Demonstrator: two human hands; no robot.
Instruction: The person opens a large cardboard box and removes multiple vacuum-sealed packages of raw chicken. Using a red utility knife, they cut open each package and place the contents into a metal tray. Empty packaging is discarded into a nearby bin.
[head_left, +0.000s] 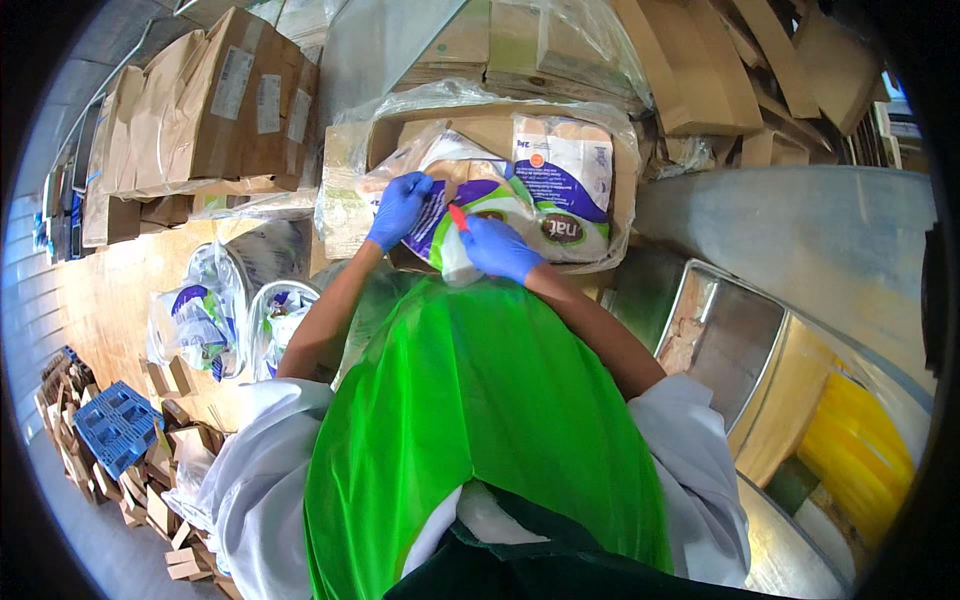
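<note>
My left hand (403, 208), in a blue glove, grips the left edge of a printed plastic food bag (487, 196), whose film is parted over pale contents. In my right hand (495, 244), also gloved, is a red-handled tool (457, 217), held against the bag; its tip is hidden, so its kind is unclear. A second full bag (564, 169) lies just to the right. Both bags sit in an open cardboard box (624, 150) lined with clear plastic film.
Stacked cardboard cartons (247, 105) stand at upper left, flattened cardboard (697, 67) at upper right. Lined bins with used bags (199, 315) are at left, near a blue plastic pallet (118, 427) among cardboard scraps. A metal tub (739, 345) holding pale pieces is at right.
</note>
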